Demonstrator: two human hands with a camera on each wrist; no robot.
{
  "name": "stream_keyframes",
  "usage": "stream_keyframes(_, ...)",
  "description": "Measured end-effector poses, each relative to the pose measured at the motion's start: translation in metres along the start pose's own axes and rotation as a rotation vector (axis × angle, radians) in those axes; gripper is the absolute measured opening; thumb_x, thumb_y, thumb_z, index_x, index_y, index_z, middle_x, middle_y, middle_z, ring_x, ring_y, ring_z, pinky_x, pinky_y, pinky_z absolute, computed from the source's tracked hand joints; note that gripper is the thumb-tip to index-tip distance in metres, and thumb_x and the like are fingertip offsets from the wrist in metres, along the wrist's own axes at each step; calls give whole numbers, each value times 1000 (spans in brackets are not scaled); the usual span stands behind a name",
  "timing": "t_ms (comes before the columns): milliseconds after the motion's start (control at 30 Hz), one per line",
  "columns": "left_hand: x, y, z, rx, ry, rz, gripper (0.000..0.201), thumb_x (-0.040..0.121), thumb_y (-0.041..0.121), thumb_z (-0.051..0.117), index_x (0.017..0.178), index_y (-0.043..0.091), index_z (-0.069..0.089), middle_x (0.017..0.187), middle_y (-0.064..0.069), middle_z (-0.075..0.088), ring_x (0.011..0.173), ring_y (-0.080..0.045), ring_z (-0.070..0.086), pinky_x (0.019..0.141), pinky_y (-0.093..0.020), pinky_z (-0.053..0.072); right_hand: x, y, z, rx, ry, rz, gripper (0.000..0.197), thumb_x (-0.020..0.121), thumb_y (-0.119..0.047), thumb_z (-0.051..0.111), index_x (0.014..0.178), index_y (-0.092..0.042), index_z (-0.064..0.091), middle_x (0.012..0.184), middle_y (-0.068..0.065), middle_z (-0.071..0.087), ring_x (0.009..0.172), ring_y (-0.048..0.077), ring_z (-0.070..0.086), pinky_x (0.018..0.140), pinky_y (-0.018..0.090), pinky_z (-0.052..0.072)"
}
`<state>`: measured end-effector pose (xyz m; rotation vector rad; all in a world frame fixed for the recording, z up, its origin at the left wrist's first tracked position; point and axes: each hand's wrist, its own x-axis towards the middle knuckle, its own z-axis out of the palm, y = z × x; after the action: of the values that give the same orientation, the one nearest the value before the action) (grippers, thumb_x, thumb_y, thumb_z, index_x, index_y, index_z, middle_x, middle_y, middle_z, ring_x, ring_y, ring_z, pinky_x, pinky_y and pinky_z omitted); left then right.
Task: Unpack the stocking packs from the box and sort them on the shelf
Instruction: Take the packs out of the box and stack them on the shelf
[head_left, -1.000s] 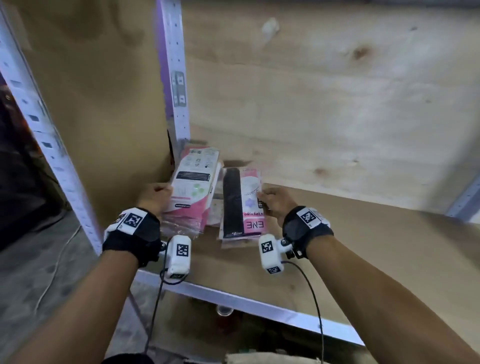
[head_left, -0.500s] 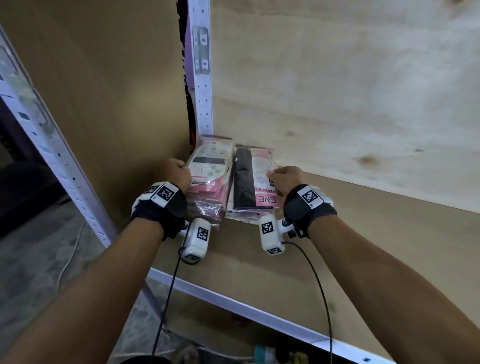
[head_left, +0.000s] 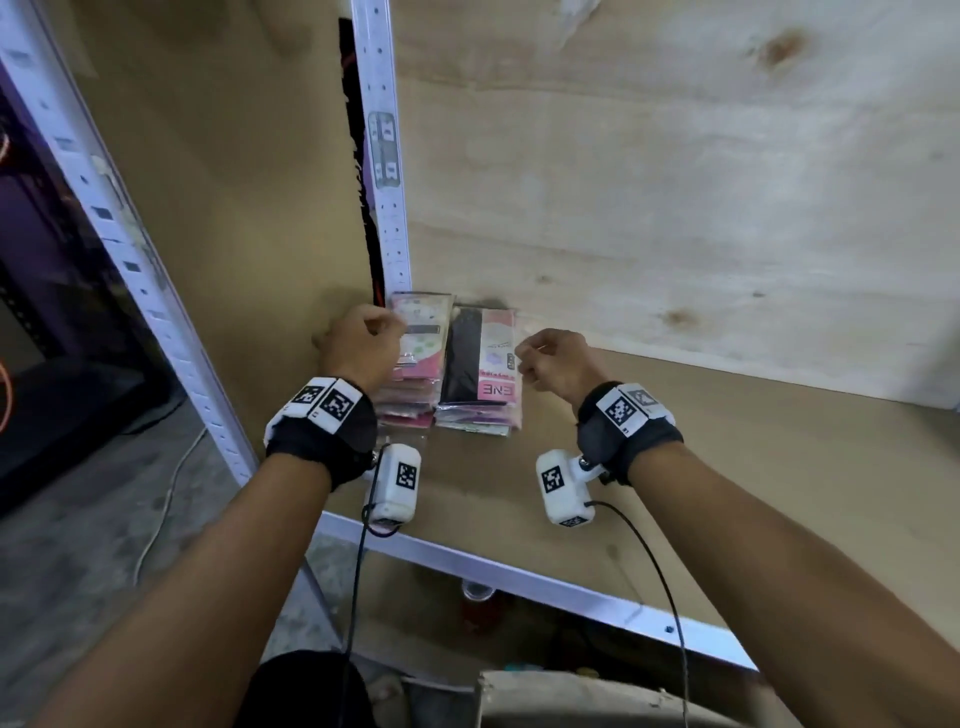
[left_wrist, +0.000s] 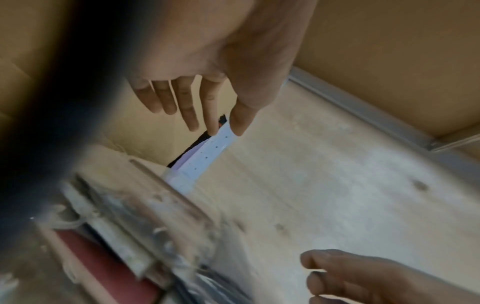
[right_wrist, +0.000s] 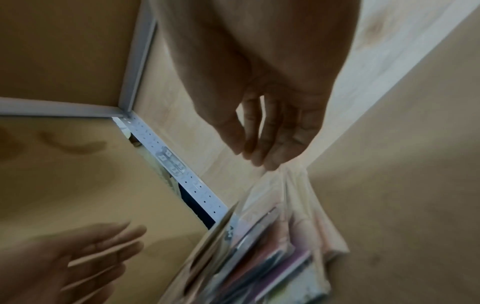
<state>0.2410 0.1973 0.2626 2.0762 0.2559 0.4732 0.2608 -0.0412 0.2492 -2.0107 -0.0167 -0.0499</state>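
Note:
Two stacks of stocking packs lie side by side in the back left corner of the wooden shelf (head_left: 675, 467). The left stack (head_left: 423, 338) has a white and pink pack on top. The right stack (head_left: 480, 364) is topped by a pink pack showing black stockings. My left hand (head_left: 374, 332) hovers at the left stack's outer edge, and my right hand (head_left: 535, 353) hangs just right of the other stack. In the wrist views the left hand's fingers (left_wrist: 192, 115) and the right hand's fingers (right_wrist: 259, 148) are relaxed and hold nothing. The packs (right_wrist: 259, 257) look blurred below.
A white perforated upright (head_left: 387, 171) stands in the corner behind the packs, and another (head_left: 124, 249) slants at the front left. Plywood panels close the shelf's back and left side. The shelf's metal front rail (head_left: 519, 577) runs below my wrists. A cardboard edge (head_left: 571, 696) shows at the bottom.
Both hands were pushing the two stacks back into the corner. They have let go and drawn slightly outward and up, and the stacks lie still.

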Motion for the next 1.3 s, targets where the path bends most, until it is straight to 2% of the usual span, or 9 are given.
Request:
stream_keyframes(100,-50,23,-4,-238,-105,48,13,94,28,63,88,18,68,87,10,68,83,-9,63,75,-18,47,-52,-6,-19,51,-85,-44,17,96,-12,59,80,-14,58,67,6,62,55,15,55,51,22,47)
stream_keyframes(333,-191,53,-14,-601,-437,96,14,97,24,62,88,16,68,77,4,72,72,-9,65,63,-17,51,-181,21,-76,-23,-126,-104,8,96,-10,59,90,-5,60,65,7,61,54,15,55,52,24,46)
stream_keyframes(500,-278,56,-7,-702,-647,78,14,97,24,62,86,17,68,80,1,68,76,-14,62,67,-21,51,-257,58,-103,-72,-110,-47,9,95,-10,60,89,-5,63,70,10,65,54,16,61,54,26,52)
stream_keyframes(700,-350,10,44,-449,-859,40,18,99,21,59,88,10,67,78,-2,67,71,-13,61,63,-18,49,-326,124,-99,-164,-174,124,11,93,-13,61,92,-4,66,76,14,71,62,23,63,60,31,54)
stream_keyframes(900,-381,-61,108,-106,-1045,-90,16,98,22,60,91,8,65,81,-7,66,71,-18,60,62,-20,46,-353,202,-77,-278,-316,319,12,95,-15,60,98,-6,66,77,7,70,59,14,63,59,27,57)
stream_keyframes(967,-388,-84,127,-23,-1084,-129,16,98,21,60,90,7,63,79,-8,66,69,-19,61,61,-20,47,-352,227,-65,-308,-380,389,17,95,-10,56,104,0,67,81,12,71,59,16,64,61,29,58)
stream_keyframes(1100,-392,-128,161,207,-1195,-177,23,98,19,60,93,-3,68,84,-15,67,71,-25,62,76,-37,55,-344,268,-39,-335,-470,508,21,96,-4,51,108,5,65,101,26,72,75,28,66,80,45,59)
stream_keyframes(1167,-392,-148,173,306,-1217,-197,23,97,18,61,87,-1,71,85,-17,68,72,-24,60,85,-43,55,-339,286,-27,-353,-499,551,22,96,-5,54,107,8,66,105,28,70,78,30,66,81,42,57)
stream_keyframes(1300,-392,-184,190,502,-1230,-240,33,96,29,61,92,0,77,95,-17,76,80,-24,68,81,-33,56,-332,320,-8,-502,-592,583,25,95,-10,55,110,5,69,109,21,72,98,34,71,83,37,58)
